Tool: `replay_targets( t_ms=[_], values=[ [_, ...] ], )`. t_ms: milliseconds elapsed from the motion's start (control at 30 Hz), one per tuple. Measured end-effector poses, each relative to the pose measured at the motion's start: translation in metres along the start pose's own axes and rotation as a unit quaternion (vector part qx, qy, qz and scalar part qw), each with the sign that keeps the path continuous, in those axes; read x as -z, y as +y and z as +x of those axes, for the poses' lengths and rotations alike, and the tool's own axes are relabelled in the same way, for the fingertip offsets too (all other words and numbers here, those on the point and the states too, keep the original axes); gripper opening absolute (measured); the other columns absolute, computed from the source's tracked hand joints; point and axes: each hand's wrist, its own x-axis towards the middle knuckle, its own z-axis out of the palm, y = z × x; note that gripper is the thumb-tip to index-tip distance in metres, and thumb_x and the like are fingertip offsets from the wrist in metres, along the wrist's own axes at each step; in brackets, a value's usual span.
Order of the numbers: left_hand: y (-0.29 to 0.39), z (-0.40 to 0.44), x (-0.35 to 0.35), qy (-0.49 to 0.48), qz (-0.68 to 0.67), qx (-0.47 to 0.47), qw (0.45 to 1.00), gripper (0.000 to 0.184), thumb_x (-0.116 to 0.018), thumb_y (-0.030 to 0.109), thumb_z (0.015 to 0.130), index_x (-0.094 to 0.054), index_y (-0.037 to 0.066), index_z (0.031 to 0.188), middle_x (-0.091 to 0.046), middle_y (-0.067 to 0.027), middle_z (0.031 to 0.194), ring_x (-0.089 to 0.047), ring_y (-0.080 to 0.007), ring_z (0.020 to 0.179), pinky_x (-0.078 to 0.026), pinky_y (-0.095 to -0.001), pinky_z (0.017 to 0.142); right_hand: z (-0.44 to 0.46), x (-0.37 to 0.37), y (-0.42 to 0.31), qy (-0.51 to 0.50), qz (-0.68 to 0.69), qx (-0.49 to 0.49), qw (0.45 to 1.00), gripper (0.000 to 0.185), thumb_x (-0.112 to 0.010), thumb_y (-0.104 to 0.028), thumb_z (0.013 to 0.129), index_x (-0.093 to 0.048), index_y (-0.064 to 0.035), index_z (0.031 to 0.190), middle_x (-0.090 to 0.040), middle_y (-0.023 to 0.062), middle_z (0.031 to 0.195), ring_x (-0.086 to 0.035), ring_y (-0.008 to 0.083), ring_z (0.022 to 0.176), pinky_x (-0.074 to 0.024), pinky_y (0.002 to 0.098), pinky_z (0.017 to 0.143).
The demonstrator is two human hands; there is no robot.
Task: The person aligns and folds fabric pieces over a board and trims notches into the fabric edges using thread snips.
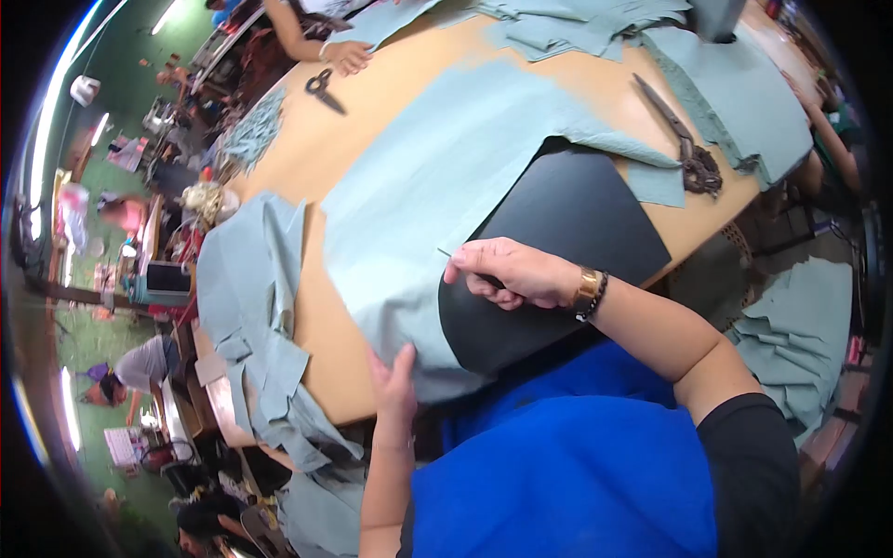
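A large sheet of pale green leather-like material (419, 177) spreads over the table and hangs over its near edge. On it lies a black, stiff flat panel (577, 214) with a rounded left corner. My right hand (521, 272) is closed above the panel's left part, pinching a thin pen-like stick (446, 252) whose tip points left over the green sheet. The rest of the stick is hidden in my fingers. My left hand (394, 383) grips the sheet's near-left edge, thumb on top; its other fingers are partly hidden.
Large shears (684, 139) lie at the table's (337, 372) right; smaller scissors (324, 91) lie at the far left. Cut green pieces (256, 270) drape over the left edge. A stack of sheets (744, 102) is at the far right. Another person's hand (347, 58) rests across the table.
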Motion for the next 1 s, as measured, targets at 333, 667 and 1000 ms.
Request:
replay_targets(
  t_ms=[333, 667, 1000],
  values=[
    [0.057, 0.019, 0.017, 0.028, 0.155, -0.267, 0.951, 0.024, -0.057, 0.003, 0.096, -0.054, -0.001, 0.12, -0.057, -0.0033, 0.095, -0.053, -0.0101, 0.085, -0.044, -0.0226, 0.078, 0.02, 0.016, 0.004, 0.242, -0.665, 0.223, 0.67, 0.041, -0.072, -0.035, 0.083, -0.062, -0.0065, 0.111, -0.065, 0.0095, 0.121, -0.067, 0.0316, 0.096, -0.0559, 0.0406, 0.078],
    [0.05, 0.102, -0.098, -0.195, 0.369, -0.336, 0.844, 0.027, -0.069, 0.016, 0.087, -0.067, 0.005, 0.111, -0.065, -0.0148, 0.116, -0.061, -0.0286, 0.108, -0.048, -0.0391, 0.092, -0.046, 0.053, -0.023, 0.324, -0.678, 0.273, 0.601, 0.037, -0.073, -0.024, 0.082, -0.065, -0.0065, 0.113, -0.065, 0.0145, 0.12, -0.066, 0.0309, 0.101, -0.0536, 0.0374, 0.088],
    [0.011, 0.131, -0.121, -0.176, 0.371, -0.381, 0.828, 0.029, -0.075, 0.019, 0.079, -0.064, 0.008, 0.104, -0.063, -0.0121, 0.124, -0.058, -0.0337, 0.116, -0.041, -0.0503, 0.106, -0.085, 0.073, -0.052, 0.316, -0.76, 0.184, 0.537, 0.021, -0.067, -0.008, 0.079, -0.061, -0.0078, 0.099, -0.063, 0.0087, 0.098, -0.065, 0.031, 0.088, -0.0533, 0.0414, 0.074]
  ],
)
